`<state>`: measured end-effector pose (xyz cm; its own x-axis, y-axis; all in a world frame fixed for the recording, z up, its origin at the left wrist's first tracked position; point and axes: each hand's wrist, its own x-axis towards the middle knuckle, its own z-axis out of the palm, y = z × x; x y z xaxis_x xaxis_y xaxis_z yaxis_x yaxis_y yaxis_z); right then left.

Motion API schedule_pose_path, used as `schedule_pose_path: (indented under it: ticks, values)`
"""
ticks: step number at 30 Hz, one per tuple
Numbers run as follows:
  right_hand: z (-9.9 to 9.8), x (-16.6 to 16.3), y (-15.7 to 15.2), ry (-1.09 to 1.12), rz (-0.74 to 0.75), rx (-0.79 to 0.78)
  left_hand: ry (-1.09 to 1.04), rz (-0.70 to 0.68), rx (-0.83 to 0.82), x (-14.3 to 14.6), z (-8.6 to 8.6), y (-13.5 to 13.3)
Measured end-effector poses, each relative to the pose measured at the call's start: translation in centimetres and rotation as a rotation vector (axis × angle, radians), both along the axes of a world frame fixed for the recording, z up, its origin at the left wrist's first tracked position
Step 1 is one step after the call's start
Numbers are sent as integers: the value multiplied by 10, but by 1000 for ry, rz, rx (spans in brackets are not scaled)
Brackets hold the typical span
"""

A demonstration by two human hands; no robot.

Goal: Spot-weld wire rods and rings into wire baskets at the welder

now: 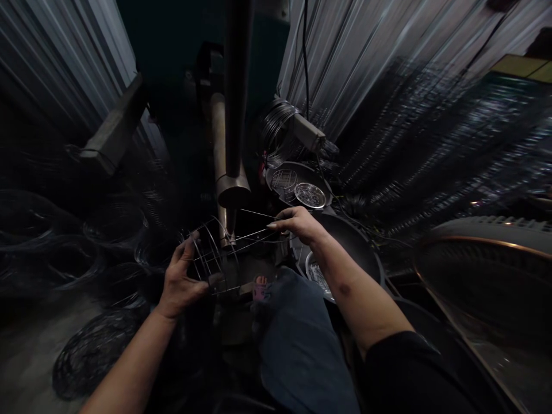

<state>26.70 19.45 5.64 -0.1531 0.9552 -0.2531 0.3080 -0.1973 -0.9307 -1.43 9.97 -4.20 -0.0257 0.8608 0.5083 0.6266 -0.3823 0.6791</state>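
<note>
My left hand (183, 275) grips a round wire frame (207, 254) of curved and crossing thin metal rods, thumb below and fingers above. With fingertips pinched together, my right hand (297, 223) holds the end of a thin metal wire (252, 236) that reaches left to the frame. Between the hands, the frame's right side meets the lower tip (227, 237) of a machine. Above it, a thick horizontal metal cylinder (233, 188) and a dark vertical bar (238, 86) come down. Whether the tip touches the wire I cannot tell in the dim light.
At the right, a dark basin (345, 241) holds a dish of small metal pieces (317, 270). Behind it sits another tray (276, 172) with a wire grid and a round dish (310, 195). Wire coils (278, 123) hang farther back. Stacked wire rings (52, 253) lie left. A large fan (487, 270) stands right.
</note>
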Motion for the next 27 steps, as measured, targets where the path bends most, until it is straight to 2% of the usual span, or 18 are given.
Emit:
schedule_pose_path:
  ticks: [9,17,27]
  values:
    - [-3,-1,9,-12,19,18,17,2,42,-1,3,5]
    - [3,-1,6,4,13,35,-65,-17,2,-1,4,6]
    - [0,1,11,8,-1,15,-32,-1,-6,1,7,10]
